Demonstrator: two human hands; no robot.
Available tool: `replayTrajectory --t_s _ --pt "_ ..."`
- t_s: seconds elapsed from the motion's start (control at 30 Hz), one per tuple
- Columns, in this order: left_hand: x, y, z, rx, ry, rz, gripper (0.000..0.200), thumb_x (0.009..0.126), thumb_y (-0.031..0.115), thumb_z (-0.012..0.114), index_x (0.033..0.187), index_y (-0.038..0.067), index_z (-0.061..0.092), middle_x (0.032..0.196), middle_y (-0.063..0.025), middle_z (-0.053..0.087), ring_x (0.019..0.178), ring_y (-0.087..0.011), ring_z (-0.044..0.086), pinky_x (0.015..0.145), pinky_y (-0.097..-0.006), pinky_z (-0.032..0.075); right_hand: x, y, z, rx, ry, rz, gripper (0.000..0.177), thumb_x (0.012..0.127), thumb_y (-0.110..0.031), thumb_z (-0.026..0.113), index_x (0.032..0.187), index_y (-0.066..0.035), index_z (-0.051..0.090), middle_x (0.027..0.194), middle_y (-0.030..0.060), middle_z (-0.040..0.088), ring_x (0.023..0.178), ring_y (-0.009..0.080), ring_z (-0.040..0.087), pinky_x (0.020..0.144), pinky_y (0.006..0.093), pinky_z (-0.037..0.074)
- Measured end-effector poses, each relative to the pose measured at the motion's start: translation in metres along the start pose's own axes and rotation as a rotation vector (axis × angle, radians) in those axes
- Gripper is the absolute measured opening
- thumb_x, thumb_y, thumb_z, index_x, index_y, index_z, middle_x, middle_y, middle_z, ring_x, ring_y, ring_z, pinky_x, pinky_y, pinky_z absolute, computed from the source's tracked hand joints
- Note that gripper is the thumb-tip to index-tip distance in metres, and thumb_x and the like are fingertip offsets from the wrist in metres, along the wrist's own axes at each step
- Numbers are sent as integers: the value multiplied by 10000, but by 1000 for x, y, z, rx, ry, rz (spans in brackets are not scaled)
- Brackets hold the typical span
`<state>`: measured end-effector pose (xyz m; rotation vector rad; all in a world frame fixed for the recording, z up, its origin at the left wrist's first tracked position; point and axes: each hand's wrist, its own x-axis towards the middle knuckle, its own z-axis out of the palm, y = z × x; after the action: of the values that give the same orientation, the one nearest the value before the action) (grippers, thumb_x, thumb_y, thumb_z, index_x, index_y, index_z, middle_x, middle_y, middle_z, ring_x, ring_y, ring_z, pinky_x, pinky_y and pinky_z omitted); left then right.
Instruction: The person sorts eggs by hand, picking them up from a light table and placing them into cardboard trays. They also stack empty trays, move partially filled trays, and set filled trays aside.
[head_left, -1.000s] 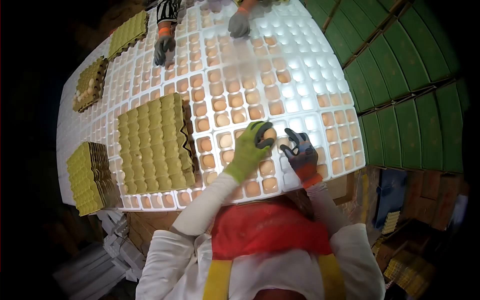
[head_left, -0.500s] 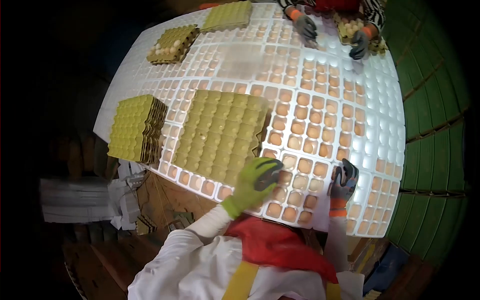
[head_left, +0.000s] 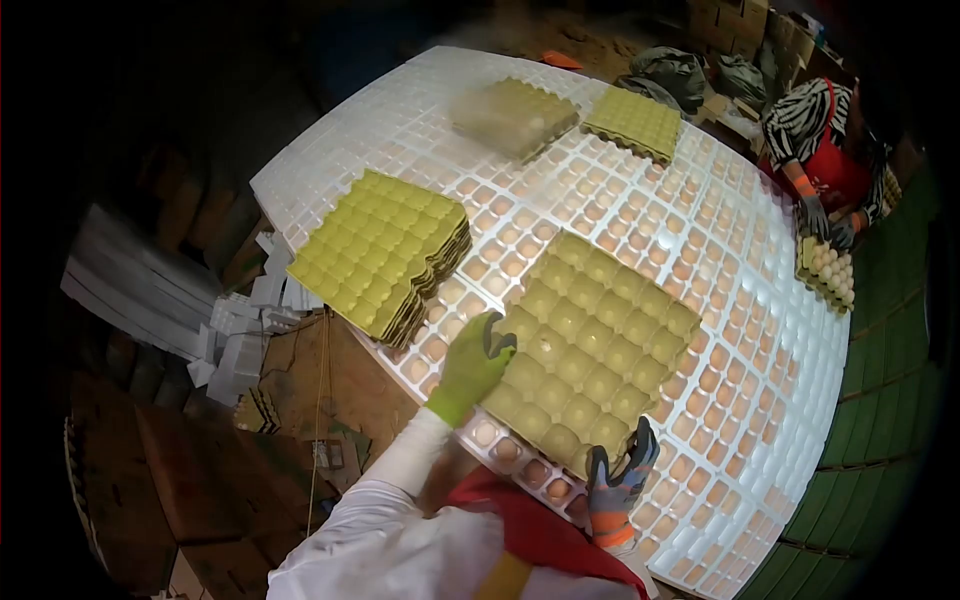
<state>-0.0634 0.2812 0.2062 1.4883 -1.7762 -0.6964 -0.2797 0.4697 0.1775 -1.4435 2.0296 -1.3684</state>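
An egg tray (head_left: 590,345) of yellowish pulp, its cups bare, lies over the white plastic egg trays in front of me. My left hand (head_left: 476,365), in a green glove with dark fingertips, grips its left edge. At its near right corner is my right hand (head_left: 620,478), in a grey and orange glove, with thumb and fingers around the rim. Brown eggs (head_left: 507,449) in a white plastic tray show just below the pulp tray's near edge. Left of my left hand stands a stack of pulp trays (head_left: 380,250).
White plastic trays (head_left: 735,345) holding eggs cover the table. More pulp trays (head_left: 633,122) lie at the far side, one blurred. At right, a co-worker's gloved hands (head_left: 830,225) are by a tray of eggs (head_left: 830,272). A green wall (head_left: 870,390) borders the right side.
My view has swung left. My left hand has gone from above the eggs to the pulp tray's left edge, and my right hand from beside the white tray to its near right corner.
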Motion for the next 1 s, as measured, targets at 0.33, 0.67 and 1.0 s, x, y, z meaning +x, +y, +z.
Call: replayTrajectory --t_s 0.33,0.67,1.0 --pt "178 -145 -312 429 342 78 399 849 199 645 1230 95 698 1189 -165 700 1103 -379 658 959 -421 511 111 -170 257 213 -410 -334 872 863 -414 756 1536 -25 361 1438 193 460 1321 377 453 1094 487 409" --pt "200 -220 -290 873 181 -134 486 850 279 708 1291 85 642 1228 -169 669 1112 -412 642 943 -472 527 97 -176 303 -375 -658 -367 923 891 -550 663 1577 -44 311 1491 216 449 1326 364 482 1095 433 422" --pt "236 -152 -165 755 -15 169 799 890 490 686 1578 194 407 1638 -189 347 1523 -460 241 1198 -647 188 119 -120 237 74 -596 -303 664 957 -426 664 1527 -184 426 1420 180 508 1251 382 561 1048 473 472"
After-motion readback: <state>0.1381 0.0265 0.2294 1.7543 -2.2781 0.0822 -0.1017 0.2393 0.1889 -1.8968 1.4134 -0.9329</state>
